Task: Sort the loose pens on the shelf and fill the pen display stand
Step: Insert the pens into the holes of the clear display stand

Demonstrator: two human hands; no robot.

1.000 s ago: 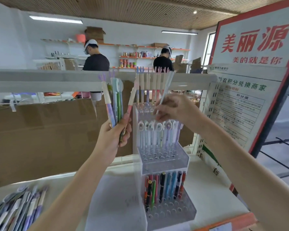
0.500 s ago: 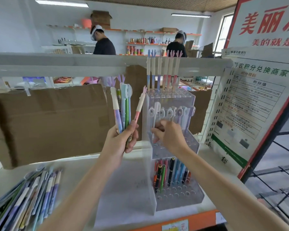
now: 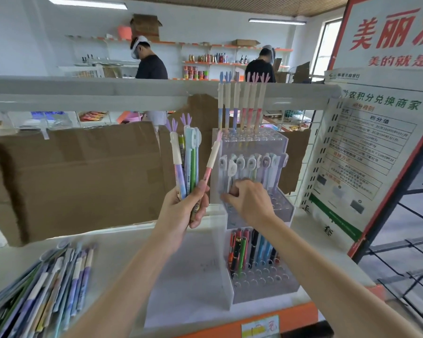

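A clear acrylic pen display stand (image 3: 282, 142) has three tiers on the white shelf (image 3: 122, 242). Antler-topped pens (image 3: 239, 103) fill its top tier, round-topped pens (image 3: 254, 167) the middle, and dark and coloured pens (image 3: 252, 247) the bottom. My left hand (image 3: 183, 211) grips a bunch of pens (image 3: 186, 164) upright, left of the stand. My right hand (image 3: 248, 201) pinches a white round-topped pen (image 3: 230, 174) at the left of the middle tier. A pile of loose pens (image 3: 44, 291) lies at the shelf's lower left.
Brown cardboard (image 3: 78, 176) backs the shelf behind the hands. A printed notice board (image 3: 366, 147) with a red frame leans at the right. An upper shelf rail (image 3: 108, 91) crosses above the stand. Two people stand at far shelves.
My right hand came down from the top tier to the middle tier and now pinches a white pen there. The left hand kept its bunch and barely moved.
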